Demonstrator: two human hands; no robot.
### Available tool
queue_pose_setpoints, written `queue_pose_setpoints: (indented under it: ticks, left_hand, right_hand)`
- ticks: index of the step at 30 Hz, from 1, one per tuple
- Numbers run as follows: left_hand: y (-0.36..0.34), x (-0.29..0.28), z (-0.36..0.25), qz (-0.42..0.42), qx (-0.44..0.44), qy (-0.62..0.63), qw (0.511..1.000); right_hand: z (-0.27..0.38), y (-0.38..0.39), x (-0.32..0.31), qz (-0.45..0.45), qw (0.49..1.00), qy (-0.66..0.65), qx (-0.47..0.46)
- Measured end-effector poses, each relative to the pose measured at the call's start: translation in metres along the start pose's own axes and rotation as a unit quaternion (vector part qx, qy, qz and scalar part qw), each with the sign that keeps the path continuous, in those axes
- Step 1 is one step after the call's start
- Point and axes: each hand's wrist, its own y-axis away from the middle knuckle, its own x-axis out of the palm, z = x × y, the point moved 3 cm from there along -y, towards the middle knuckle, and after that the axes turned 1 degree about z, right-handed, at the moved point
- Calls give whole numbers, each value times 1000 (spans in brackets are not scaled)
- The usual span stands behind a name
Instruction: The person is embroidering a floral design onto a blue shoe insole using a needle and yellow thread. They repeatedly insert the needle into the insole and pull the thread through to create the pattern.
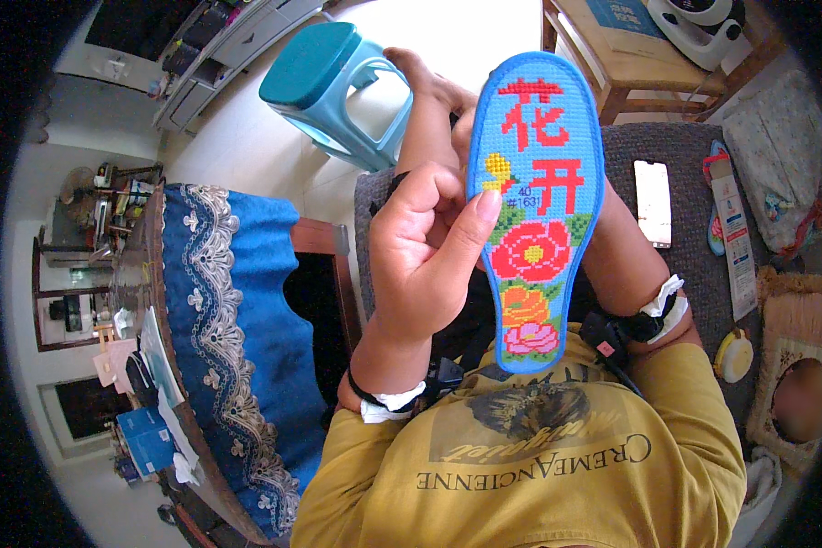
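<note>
An embroidered shoe insole (533, 251), blue-edged with red characters and red, orange and pink flowers, stands upright in front of me, toe end at the top. My left hand (422, 248) is closed on its left edge. The thumb presses on the stitched face beside a small yellow flower, while the other fingers curl behind. My right forearm (623, 260) rises behind the insole's right edge. The insole covers my right hand, so its fingers cannot be made out.
Ahead stands a teal plastic stool (324, 78). A blue lace-trimmed cloth (228, 320) hangs at the left. To the right, a phone (652, 205), a long card strip (735, 237) and a round yellow-and-white item (733, 355) lie on the grey seat (685, 160). A wooden chair (626, 73) stands beyond.
</note>
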Motion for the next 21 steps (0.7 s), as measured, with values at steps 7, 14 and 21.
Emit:
queue_pose_setpoints:
  ticks: [7, 14, 21]
  left_hand:
    - [-3, -6, 3, 0, -4, -32, 999]
    - [-9, -20, 8, -58, 10, -63, 996]
    - [-11, -24, 7, -78, -13, -133, 988]
  right_hand:
    - [7, -2, 1, 1, 995, 77, -64]
    - [14, -8, -9, -183, 978, 103, -16]
    - [47, -7, 30, -49, 796, 538, -274]
